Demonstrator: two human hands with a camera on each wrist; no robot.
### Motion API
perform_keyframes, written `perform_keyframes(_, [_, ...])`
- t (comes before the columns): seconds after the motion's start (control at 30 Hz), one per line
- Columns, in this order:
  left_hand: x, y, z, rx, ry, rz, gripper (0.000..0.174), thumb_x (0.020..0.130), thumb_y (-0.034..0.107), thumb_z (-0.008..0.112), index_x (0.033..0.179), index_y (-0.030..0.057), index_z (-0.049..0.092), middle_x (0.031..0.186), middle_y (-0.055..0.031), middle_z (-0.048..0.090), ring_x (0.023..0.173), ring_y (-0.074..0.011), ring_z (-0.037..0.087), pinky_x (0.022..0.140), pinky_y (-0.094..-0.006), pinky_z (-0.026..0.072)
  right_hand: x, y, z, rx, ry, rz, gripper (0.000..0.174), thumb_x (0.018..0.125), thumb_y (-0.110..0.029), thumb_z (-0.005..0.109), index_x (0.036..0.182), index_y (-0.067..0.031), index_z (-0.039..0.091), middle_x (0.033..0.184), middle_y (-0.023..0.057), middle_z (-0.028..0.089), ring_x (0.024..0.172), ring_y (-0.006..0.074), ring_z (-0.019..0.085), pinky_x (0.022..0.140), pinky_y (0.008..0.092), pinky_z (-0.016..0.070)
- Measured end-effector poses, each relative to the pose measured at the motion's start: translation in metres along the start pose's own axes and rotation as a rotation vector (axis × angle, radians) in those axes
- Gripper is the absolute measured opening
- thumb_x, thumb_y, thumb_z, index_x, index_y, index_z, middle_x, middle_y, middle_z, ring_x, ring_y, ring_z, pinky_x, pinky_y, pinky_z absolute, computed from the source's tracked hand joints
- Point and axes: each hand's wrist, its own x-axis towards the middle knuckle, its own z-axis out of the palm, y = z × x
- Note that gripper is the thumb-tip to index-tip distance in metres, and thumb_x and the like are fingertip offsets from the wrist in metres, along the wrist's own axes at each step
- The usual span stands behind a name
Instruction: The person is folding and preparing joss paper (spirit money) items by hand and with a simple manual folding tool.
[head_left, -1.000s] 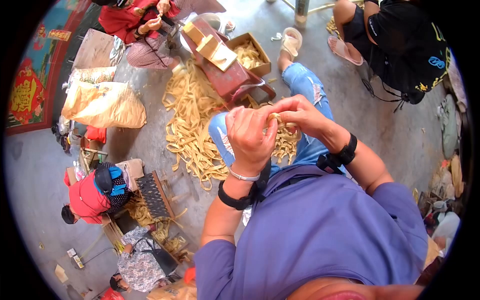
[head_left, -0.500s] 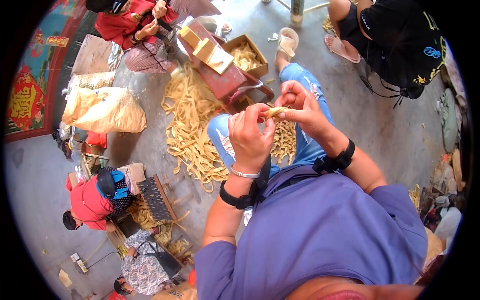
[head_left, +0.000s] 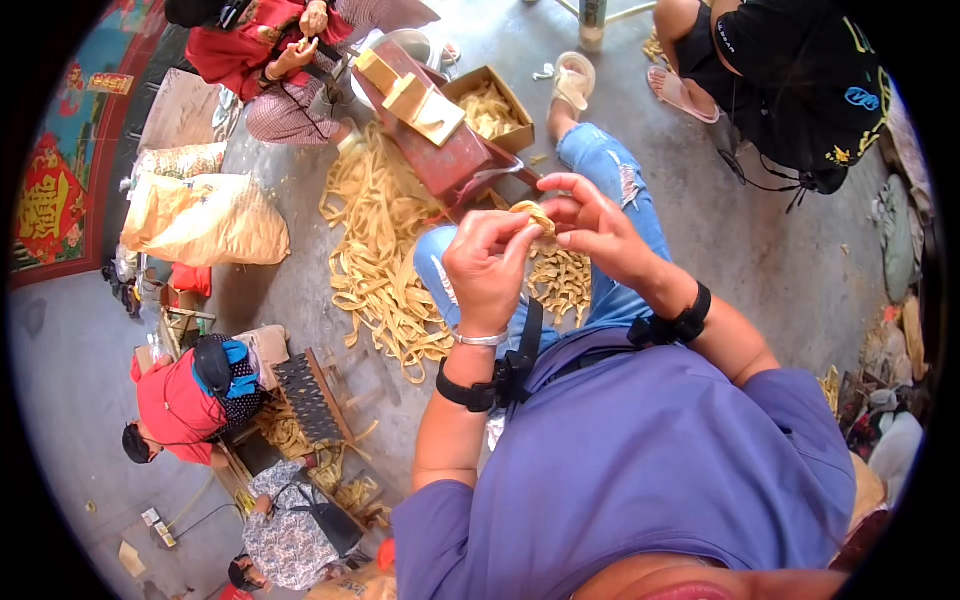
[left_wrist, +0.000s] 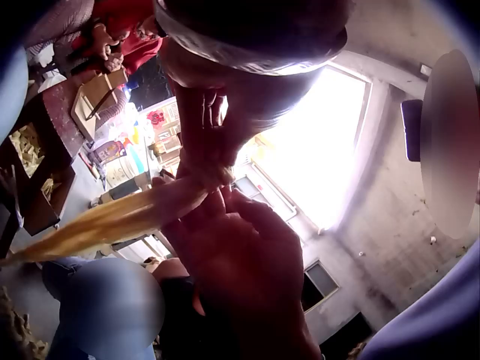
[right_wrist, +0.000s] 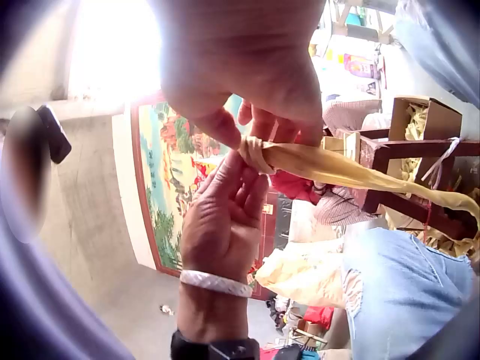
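Mid-frame, left hand (head_left: pixel 488 272) pinches a long, flat tan strip (right_wrist: pixel 322 162); right hand (head_left: pixel 608 236) close in, can't tell if gripping.

Floor (head_left: pixel 780 270): grey, bore a loose heap of strips (head_left: pixel 385 285) and a smaller pile of pieces (head_left: pixel 562 285) | Bench (head_left: pixel 455 168): red, stood beside the heap, carried a wooden block (head_left: pixel 428 112) | Scrap (head_left: pixel 131 559): lay apart
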Motion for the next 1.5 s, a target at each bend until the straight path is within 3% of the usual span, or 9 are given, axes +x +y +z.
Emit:
perform_keyframes(0.43, [-0.005,-0.012,-0.031,-0.507,0.059,-0.428,0.010,0.088,0.005,0.065,0.088,0.0003,0.057,0.070,-0.0073,0.062,0.052,-0.0094,0.057,0.050,-0.0209,0.0473,-0.003,-0.008,-0.019,-0.467,0.088,0.047,0.016,0.085,-0.010,0.070,0.095,0.0018,0.067,0.081,0.0002,0.066,0.074,0.0042,0.058,0.065,0.0197,0.0480])
perform_keyframes(0.6, [0.016,0.006,-0.038,0.008,-0.082,-0.051,0.040,0.069,0.011,0.081,0.105,0.0044,0.064,0.087,-0.0044,0.066,0.079,-0.0141,0.062,0.075,-0.0261,0.0504,0.002,-0.012,-0.014,-0.577,0.052,0.048,0.014,0.087,-0.010,0.068,0.093,0.0024,0.065,0.083,0.0006,0.065,0.076,0.0052,0.059,0.067,0.0192,0.0486])
perform_keyframes(0.7, [0.023,0.010,-0.034,-0.026,-0.367,0.039,0.033,0.070,0.005,0.080,0.100,0.0057,0.068,0.090,-0.0022,0.065,0.075,-0.0068,0.058,0.066,-0.0211,0.0479,0.007,-0.017,-0.001,-0.686,0.011,-0.021,0.013,0.087,-0.010,0.068,0.091,0.0020,0.065,0.078,0.0003,0.064,0.072,0.0042,0.057,0.063,0.0194,0.0468])
perform_keyframes(0.9, [0.015,0.003,-0.038,-0.218,-0.223,-0.281,0.021,0.074,0.000,0.077,0.094,0.0015,0.068,0.082,0.0028,0.063,0.067,-0.0026,0.052,0.059,-0.0158,0.0408,0.013,-0.026,-0.009,-0.810,0.006,-0.091,0.013,0.087,-0.010,0.066,0.092,0.0014,0.064,0.074,0.0005,0.063,0.070,0.0036,0.057,0.062,0.0213,0.0465])
perform_keyframes(1.03, [0.007,-0.011,-0.030,-0.403,-0.143,-0.323,0.031,0.073,0.003,0.079,0.101,0.0024,0.067,0.079,0.0030,0.062,0.066,-0.0035,0.052,0.057,-0.0172,0.0410,0.019,-0.026,0.009,-1.145,-0.071,-0.370,0.020,0.081,-0.006,0.068,0.100,-0.0049,0.064,0.086,0.0063,0.064,0.070,0.0190,0.064,0.062,0.0287,0.0502])
perform_keyframes(1.17, [0.007,-0.005,-0.048,0.106,-0.276,-0.256,0.045,0.071,0.008,0.082,0.112,0.0033,0.062,0.087,-0.0012,0.062,0.070,-0.0052,0.052,0.055,-0.0211,0.0458,0.028,-0.021,0.002,-1.258,-0.125,-0.451,0.020,0.078,-0.006,0.068,0.097,-0.0072,0.062,0.085,0.0103,0.061,0.072,0.0303,0.062,0.059,0.0367,0.0491])
perform_keyframes(1.27, [0.007,-0.008,-0.056,0.275,-0.371,-0.343,0.048,0.070,0.011,0.082,0.113,0.0032,0.062,0.091,-0.0043,0.063,0.072,-0.0079,0.054,0.056,-0.0234,0.0486,0.031,-0.027,0.015,-1.317,-0.270,-0.423,0.015,0.078,-0.008,0.068,0.092,-0.0062,0.062,0.081,0.0110,0.062,0.069,0.0297,0.061,0.058,0.0381,0.0478])
perform_keyframes(1.4, [0.016,0.002,-0.052,0.247,-0.217,0.200,0.037,0.069,0.010,0.082,0.103,0.0044,0.067,0.083,-0.0032,0.064,0.073,-0.0115,0.058,0.060,-0.0224,0.0486,0.037,-0.029,0.014,-1.252,-0.376,-0.317,0.014,0.086,-0.014,0.064,0.090,-0.0004,0.062,0.072,0.0117,0.059,0.066,0.0278,0.059,0.058,0.0351,0.0449])
perform_keyframes(1.5, [0.013,0.001,-0.054,0.111,-0.228,0.140,0.034,0.073,0.008,0.079,0.105,0.0037,0.066,0.086,-0.0039,0.066,0.073,-0.0109,0.060,0.062,-0.0234,0.0499,0.042,-0.037,0.023,-1.086,-0.447,-0.055,0.021,0.091,-0.021,0.060,0.084,-0.0007,0.061,0.067,0.0108,0.056,0.061,0.0248,0.056,0.056,0.0335,0.0421])
